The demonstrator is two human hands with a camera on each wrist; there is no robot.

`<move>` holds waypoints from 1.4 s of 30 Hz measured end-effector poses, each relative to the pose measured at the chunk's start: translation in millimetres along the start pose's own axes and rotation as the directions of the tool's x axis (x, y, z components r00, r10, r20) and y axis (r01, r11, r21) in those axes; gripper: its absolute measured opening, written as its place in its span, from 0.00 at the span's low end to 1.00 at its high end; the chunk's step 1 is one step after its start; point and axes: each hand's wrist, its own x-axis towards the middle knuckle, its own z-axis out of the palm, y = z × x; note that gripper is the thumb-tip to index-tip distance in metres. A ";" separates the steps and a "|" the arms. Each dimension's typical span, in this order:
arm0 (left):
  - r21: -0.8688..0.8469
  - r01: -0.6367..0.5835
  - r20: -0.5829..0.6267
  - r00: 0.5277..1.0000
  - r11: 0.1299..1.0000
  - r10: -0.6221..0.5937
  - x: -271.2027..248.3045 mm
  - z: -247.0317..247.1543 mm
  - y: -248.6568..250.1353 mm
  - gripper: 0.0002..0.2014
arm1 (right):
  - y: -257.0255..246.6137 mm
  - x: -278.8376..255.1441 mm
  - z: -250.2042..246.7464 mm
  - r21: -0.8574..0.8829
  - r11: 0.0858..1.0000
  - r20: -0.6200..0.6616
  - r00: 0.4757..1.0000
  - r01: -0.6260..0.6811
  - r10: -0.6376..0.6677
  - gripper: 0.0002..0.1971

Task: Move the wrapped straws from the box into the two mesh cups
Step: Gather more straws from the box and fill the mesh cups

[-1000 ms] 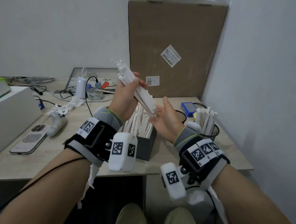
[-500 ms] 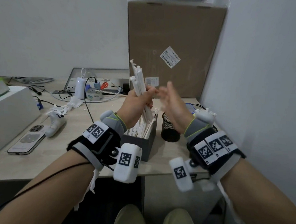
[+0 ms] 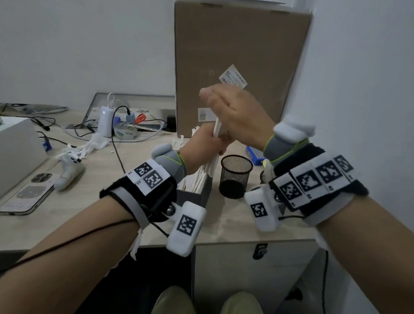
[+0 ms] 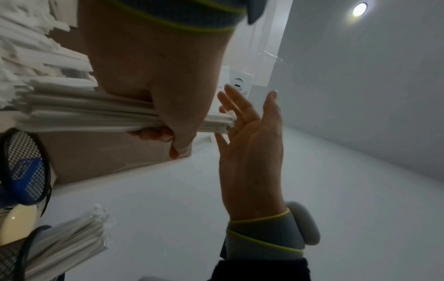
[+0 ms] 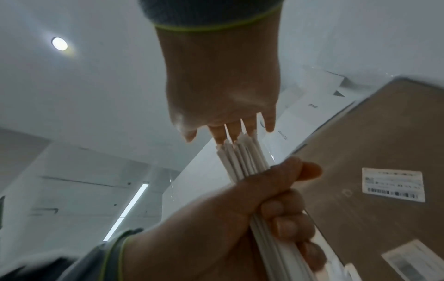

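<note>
Paper-wrapped straws (image 3: 217, 133) are standing upright in the left hand (image 3: 205, 144), which is gripping the bundle in a fist above the dark box (image 3: 194, 192). Just right, the right hand (image 3: 238, 110) is pressing flat, straight fingers (image 4: 240, 114) onto the bundle's top ends, above the black mesh cup (image 3: 235, 176).

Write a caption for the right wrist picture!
Left hand grips wrapped straws; flat right hand taps their tips.

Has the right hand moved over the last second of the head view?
Yes. The right hand rose from beside the dark box to flat over the straw bundle tips, fronting the cardboard box label.
</note>
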 end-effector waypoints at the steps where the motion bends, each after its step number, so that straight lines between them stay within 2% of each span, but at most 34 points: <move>1: 0.025 -0.015 -0.009 1.000 1.000 0.015 1.5 1.1 0.2 0.18 | 0.6 -3.1 -1.6 -0.031 0.999 0.078 0.997 -0.015 0.017 0.23; 2: 0.048 -0.039 -0.006 0.999 0.998 0.039 3.8 3.8 0.8 0.18 | 4.0 -4.8 -1.0 -0.053 0.998 0.148 0.988 -0.034 0.041 0.24; 3: 0.047 -0.049 0.007 0.999 0.998 0.049 4.1 5.7 1.6 0.18 | 6.3 -8.1 -3.4 -0.051 0.997 0.157 0.986 -0.053 0.061 0.24; 5: 0.013 -0.041 0.039 0.998 0.999 0.040 3.5 8.1 7.9 0.17 | 14.2 -11.7 -14.4 -0.036 0.995 0.035 0.995 -0.096 0.097 0.26; 6: 0.028 -0.056 0.035 0.998 0.998 0.055 3.8 9.1 11.3 0.17 | 18.7 -14.1 -21.6 -0.083 0.991 -0.042 0.994 -0.103 0.100 0.26; 7: 0.079 -0.100 0.028 0.995 0.992 0.098 5.3 10.6 16.8 0.16 | 21.9 -17.3 -26.9 -0.191 0.975 -0.086 0.992 -0.111 0.096 0.27; 9: 0.288 -0.171 0.095 0.984 0.942 0.149 14.4 16.7 23.9 0.10 | 25.9 -25.2 -30.6 -0.450 0.884 -0.108 0.990 -0.128 0.088 0.29; 10: 0.378 -0.154 0.122 0.986 0.913 0.116 17.6 22.2 29.8 0.13 | 29.4 -28.1 -29.3 -0.533 0.835 -0.118 0.989 -0.136 0.086 0.29; 12: 0.503 -0.126 0.160 0.986 0.855 0.051 20.4 34.6 39.1 0.20 | 36.4 -32.3 -30.2 -0.568 0.804 -0.151 0.982 -0.177 0.109 0.28; 13: 0.505 -0.124 0.164 0.985 0.854 0.046 20.4 39.1 42.6 0.20 | 40.9 -33.6 -31.8 -0.528 0.826 -0.168 0.977 -0.200 0.129 0.27; 16: 0.443 -0.155 0.160 0.983 0.883 0.092 15.8 51.3 48.8 0.14 | 57.3 -40.2 -34.9 -0.185 0.953 -0.245 0.950 -0.240 0.192 0.19; 18: 0.333 -0.146 0.182 0.979 0.932 0.089 15.8 62.8 45.7 0.13 | 68.7 -47.8 -33.8 -0.081 0.970 -0.270 0.942 -0.230 0.201 0.15; 21: 0.111 -0.093 0.234 0.970 0.989 0.065 15.0 78.3 37.7 0.20 | 89.0 -57.4 -39.6 -0.096 0.947 -0.260 0.926 -0.307 0.274 0.16; 24: 0.059 0.007 0.285 0.958 0.998 -0.024 16.9 80.8 27.1 0.28 | 116.6 -66.4 -58.7 -0.155 0.880 -0.290 0.873 -0.448 0.393 0.15; 28: 0.052 0.106 0.225 0.967 0.993 -0.115 23.6 73.7 6.9 0.23 | 151.3 -82.5 -79.7 -0.202 0.784 -0.325 0.795 -0.587 0.512 0.15; 30: 0.085 0.161 0.231 0.957 0.983 -0.177 24.1 74.0 -2.9 0.22 | 159.5 -86.3 -75.9 -0.234 0.748 -0.306 0.778 -0.621 0.549 0.15; 34: 0.134 0.241 0.301 0.914 0.961 -0.271 19.3 90.0 -12.2 0.25 | 162.9 -84.6 -51.3 -0.330 0.707 -0.226 0.779 -0.626 0.585 0.13; 37: 0.173 0.271 0.328 0.891 0.947 -0.314 16.2 102.8 -23.6 0.26 | 157.7 -83.3 -24.6 -0.428 0.692 -0.076 0.786 -0.581 0.613 0.15; 40: 0.223 0.251 0.332 0.889 0.942 -0.315 16.1 110.7 -27.7 0.28 | 153.5 -94.1 -6.3 -0.443 0.700 0.087 0.750 -0.560 0.656 0.29; 42: 0.242 0.230 0.338 0.891 0.943 -0.304 19.1 111.9 -32.5 0.29 | 151.4 -102.8 -6.6 -0.446 0.698 0.068 0.756 -0.561 0.651 0.36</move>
